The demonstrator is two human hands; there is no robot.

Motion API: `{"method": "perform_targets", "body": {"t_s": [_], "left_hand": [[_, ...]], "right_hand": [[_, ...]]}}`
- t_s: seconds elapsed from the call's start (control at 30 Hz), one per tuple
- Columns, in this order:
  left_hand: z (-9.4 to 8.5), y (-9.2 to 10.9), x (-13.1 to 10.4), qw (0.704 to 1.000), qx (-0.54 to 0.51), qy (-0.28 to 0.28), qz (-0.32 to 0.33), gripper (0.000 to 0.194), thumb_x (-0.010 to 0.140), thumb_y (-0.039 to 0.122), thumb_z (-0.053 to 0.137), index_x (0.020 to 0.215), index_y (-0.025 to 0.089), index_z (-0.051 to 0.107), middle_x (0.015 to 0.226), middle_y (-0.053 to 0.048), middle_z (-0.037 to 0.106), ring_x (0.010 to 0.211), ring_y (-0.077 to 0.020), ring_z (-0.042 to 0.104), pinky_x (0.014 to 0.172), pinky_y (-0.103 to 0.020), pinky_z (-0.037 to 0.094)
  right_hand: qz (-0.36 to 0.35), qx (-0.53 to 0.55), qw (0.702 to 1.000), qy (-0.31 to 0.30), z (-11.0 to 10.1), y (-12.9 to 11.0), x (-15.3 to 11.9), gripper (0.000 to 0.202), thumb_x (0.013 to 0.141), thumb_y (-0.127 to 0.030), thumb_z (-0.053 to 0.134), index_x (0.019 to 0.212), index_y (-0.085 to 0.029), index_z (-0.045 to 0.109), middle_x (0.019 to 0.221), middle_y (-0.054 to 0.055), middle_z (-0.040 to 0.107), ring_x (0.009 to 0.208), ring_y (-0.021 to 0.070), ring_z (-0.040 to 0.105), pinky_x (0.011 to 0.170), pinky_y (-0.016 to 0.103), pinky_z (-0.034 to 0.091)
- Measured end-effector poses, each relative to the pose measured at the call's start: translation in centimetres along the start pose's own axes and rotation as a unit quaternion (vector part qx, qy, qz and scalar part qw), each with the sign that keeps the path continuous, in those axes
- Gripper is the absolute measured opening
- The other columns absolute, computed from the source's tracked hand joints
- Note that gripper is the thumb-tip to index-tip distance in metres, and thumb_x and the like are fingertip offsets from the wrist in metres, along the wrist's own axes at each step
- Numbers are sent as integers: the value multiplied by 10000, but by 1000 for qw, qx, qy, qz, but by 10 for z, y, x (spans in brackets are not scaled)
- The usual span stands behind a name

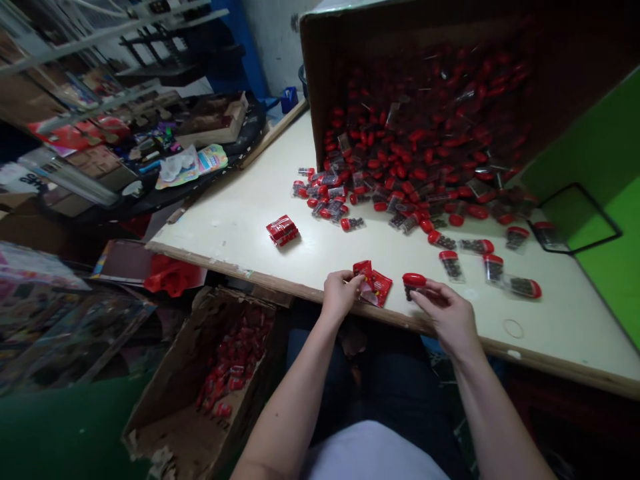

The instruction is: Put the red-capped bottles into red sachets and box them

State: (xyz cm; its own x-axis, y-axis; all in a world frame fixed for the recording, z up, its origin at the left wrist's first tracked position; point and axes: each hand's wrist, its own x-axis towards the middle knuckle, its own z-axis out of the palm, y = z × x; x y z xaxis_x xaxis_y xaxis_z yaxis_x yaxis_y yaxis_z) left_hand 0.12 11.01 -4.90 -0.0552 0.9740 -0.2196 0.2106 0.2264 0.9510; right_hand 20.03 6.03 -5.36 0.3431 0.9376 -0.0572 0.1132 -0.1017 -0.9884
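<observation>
Red-capped bottle [414, 281] (dark pellets [409, 293] inside) sits in the right hand [451, 317]; left hand [341, 293], nine o'clock, pinches red packaging [381, 288].

I have the left hand [343, 293] pinching a red printed sachet [381, 289], which sits skewed just to that hand's right. A paler patch shows near its lower edge, and I can't tell whether it is one piece or two overlapping. The right hand [450, 317] grips a small clear plastic bottle [414, 281] just to that hand's left: glossy red cap uppermost, dark round pellets inside, the body partly covered by the fingers.
</observation>
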Motion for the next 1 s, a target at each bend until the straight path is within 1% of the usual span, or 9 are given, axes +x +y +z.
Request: {"method": "perform_targets", "body": {"t_s": [0.13, 0.23, 0.3, 0.4, 0.57, 0.7, 0.8, 0.9, 1.0], "left_hand": [[3, 9, -3, 993, -108, -13, -46, 218, 643, 365, 657, 625, 149, 640, 564, -13, 596, 508, -119, 484, 525, -245, 343], [7, 18, -8, 984, -164, -22, -61, 232, 616, 360, 690, 598, 146, 605, 555, -11, 586, 494, -108, 476, 512, -240, 344], [9, 24, -12, 980, -187, -22, -60, 250, 603, 349, 708, 563, 151, 562, 536, 3, 561, 486, -93, 459, 510, -233, 335], [11, 28, -17, 974, -216, -17, -70, 312, 568, 336, 749, 526, 160, 495, 503, 31, 511, 470, -70, 429, 507, -223, 311], [13, 24, -14, 950, -282, 14, -133, 404, 521, 383, 787, 551, 169, 445, 538, 27, 529, 474, -70, 455, 464, -213, 258], [14, 23, -10, 934, -317, 43, -160, 441, 521, 408, 787, 558, 173, 415, 544, 29, 525, 470, -64, 447, 447, -206, 237], [16, 27, -12, 928, -327, 52, -170, 442, 501, 404, 797, 561, 170, 427, 530, 38, 514, 455, -58, 437, 445, -206, 238], [16, 34, -17, 924, -337, 43, -176, 429, 487, 401, 804, 566, 164, 456, 532, 31, 533, 450, -61, 455, 454, -212, 259], [16, 38, -22, 914, -359, 9, -190, 395, 506, 392, 802, 588, 156, 496, 532, 23, 552, 443, -62, 463, 471, -217, 291]], "right_hand": [[11, 65, 995, -75, 12, -19, -12, 336, 712, -366, 723, 988, -200, 628, 980, 63, 687, 899, 210, 646, 846, 409, 528], [28, 95, 988, -120, 23, -27, -20, 308, 742, -376, 695, 993, -221, 607, 973, 38, 678, 876, 192, 639, 737, 340, 564], [42, 91, 985, -138, 28, -26, -23, 310, 735, -388, 698, 971, -213, 602, 950, 34, 672, 825, 183, 634, 652, 299, 568], [46, 56, 989, -126, 32, -20, -22, 343, 727, -418, 694, 966, -191, 600, 891, 47, 667, 739, 177, 624, 588, 290, 561], [8, 9, 997, -79, 28, -18, -24, 329, 729, -418, 689, 954, -190, 615, 850, 54, 674, 717, 184, 624, 603, 295, 554], [-7, 8, 996, -87, 28, -23, -37, 301, 746, -399, 678, 964, -200, 616, 893, 55, 682, 761, 191, 640, 657, 296, 552], [-10, 0, 995, -99, 33, -24, -45, 312, 749, -405, 670, 973, -196, 611, 896, 59, 687, 774, 201, 655, 683, 315, 559], [-18, -16, 997, -80, 38, -24, -46, 333, 736, -431, 670, 960, -188, 623, 884, 65, 701, 769, 212, 667, 673, 319, 561], [-31, -24, 999, -37, 41, -22, -42, 348, 719, -458, 670, 927, -181, 640, 865, 74, 708, 750, 219, 668, 635, 312, 561]]}}
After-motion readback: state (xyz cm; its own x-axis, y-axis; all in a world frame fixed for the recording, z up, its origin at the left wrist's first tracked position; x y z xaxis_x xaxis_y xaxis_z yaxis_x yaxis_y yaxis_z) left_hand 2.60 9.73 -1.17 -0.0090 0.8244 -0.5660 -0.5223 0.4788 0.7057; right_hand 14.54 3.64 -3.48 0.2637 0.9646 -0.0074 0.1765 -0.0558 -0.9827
